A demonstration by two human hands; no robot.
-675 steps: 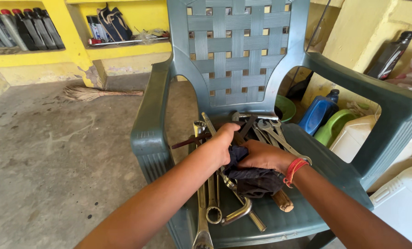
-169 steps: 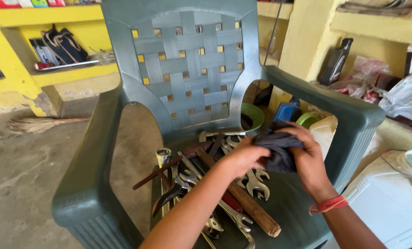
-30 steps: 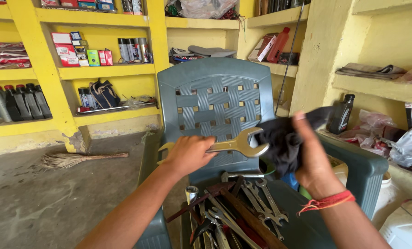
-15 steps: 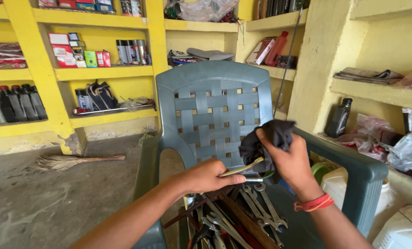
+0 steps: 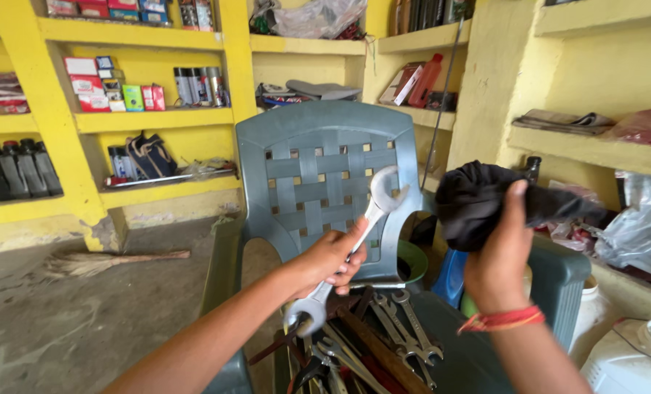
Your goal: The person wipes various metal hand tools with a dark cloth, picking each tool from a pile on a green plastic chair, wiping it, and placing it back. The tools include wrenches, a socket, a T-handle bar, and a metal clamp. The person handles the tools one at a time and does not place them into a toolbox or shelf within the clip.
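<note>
My left hand (image 5: 334, 257) grips the middle of a silver combination wrench (image 5: 362, 230), held up in front of the chair back with its open jaw pointing up and right. To its right, my right hand (image 5: 499, 252), with a red band on the wrist, clutches a bunched black cloth (image 5: 478, 197). The cloth and the wrench are apart. Below both hands, several more wrenches (image 5: 405, 332) and a wooden-handled tool (image 5: 380, 357) lie on the seat of a grey-green plastic armchair (image 5: 325, 146).
Yellow shelves (image 5: 143, 120) hold boxes, cans and dark bottles behind the chair. A broom (image 5: 106, 261) lies on the concrete floor at left. Green and blue containers (image 5: 442, 273) and a white bucket stand to the chair's right, under more shelves.
Half a second ago the cloth was wrapped over the wrench's end. Now my right hand has pulled the cloth away to the right, and my left hand has tilted the wrench upright.
</note>
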